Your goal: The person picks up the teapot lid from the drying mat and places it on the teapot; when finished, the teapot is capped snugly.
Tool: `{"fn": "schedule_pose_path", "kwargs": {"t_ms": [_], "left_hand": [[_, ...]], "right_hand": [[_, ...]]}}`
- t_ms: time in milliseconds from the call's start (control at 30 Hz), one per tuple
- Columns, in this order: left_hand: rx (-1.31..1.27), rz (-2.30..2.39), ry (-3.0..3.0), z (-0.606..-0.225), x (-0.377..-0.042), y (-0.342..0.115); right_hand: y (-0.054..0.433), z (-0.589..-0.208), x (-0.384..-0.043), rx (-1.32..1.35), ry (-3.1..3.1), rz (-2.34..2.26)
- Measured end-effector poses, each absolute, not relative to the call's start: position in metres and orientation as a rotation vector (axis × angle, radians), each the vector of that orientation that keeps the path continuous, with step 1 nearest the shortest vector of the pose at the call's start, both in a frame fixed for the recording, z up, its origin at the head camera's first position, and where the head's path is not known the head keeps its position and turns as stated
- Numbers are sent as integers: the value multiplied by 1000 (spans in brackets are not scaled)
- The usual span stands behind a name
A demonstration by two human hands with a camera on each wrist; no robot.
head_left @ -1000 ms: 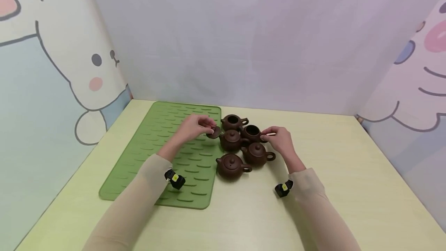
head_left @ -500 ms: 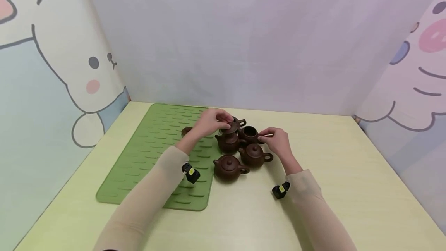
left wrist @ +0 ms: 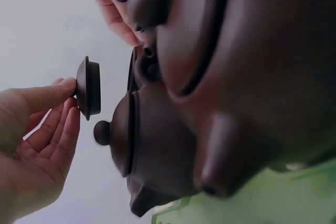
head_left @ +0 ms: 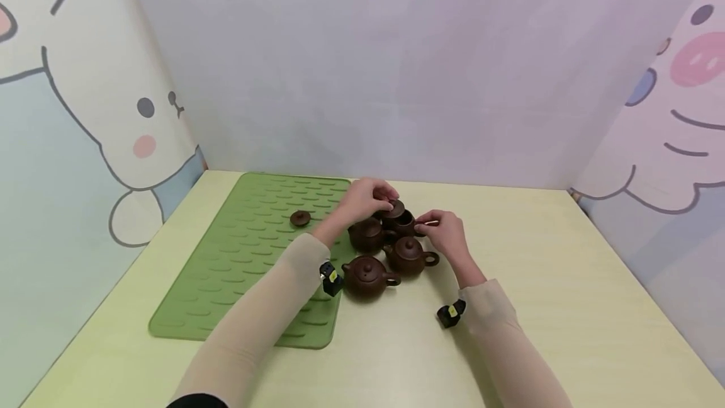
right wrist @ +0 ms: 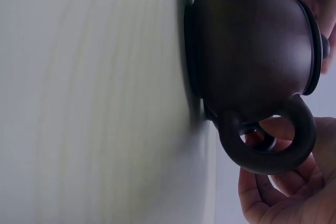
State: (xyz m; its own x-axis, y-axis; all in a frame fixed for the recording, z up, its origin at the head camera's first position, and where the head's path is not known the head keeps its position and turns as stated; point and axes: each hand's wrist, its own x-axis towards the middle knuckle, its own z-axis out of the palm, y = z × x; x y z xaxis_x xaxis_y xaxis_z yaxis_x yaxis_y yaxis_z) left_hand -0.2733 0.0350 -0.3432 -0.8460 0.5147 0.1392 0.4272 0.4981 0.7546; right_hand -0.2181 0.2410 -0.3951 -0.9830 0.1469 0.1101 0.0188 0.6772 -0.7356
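My left hand [head_left: 365, 199] pinches a small dark brown teapot lid [head_left: 394, 209] by its knob. In the left wrist view the lid [left wrist: 88, 88] hangs in the air, apart from the pots. It is just above and behind an open teapot [head_left: 404, 232], whose handle my right hand [head_left: 447, 232] pinches. In the right wrist view my right fingers [right wrist: 286, 182] are at that handle, partly hidden behind a nearer lidded teapot [right wrist: 252, 45]. Another open teapot at the back is hidden by the left hand and lid.
Lidded teapots stand close by: one at the left [head_left: 368, 236], one at the right [head_left: 409, 257], one in front [head_left: 365, 279]. A second lid [head_left: 300, 218] lies on the green ridged mat [head_left: 226, 269]. The wooden table [head_left: 555, 282] extends right.
My left hand has carried the lid rightwards from the mat's edge, over the pots, to the open teapot. The lid on the mat has come into sight. My right hand keeps its hold.
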Motion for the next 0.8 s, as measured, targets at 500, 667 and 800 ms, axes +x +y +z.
{"fn": "schedule_pose_path", "kwargs": {"t_ms": [500, 667, 800], "left_hand": [[836, 1153, 2652, -362, -277, 54], [844, 1091, 2655, -364, -276, 58], [840, 1077, 2662, -365, -276, 59]], "right_hand": [[232, -403, -215, -161, -2742, 1199], [231, -403, -215, -176, -2760, 1174], [232, -403, -215, -178, -2762, 1186]]}}
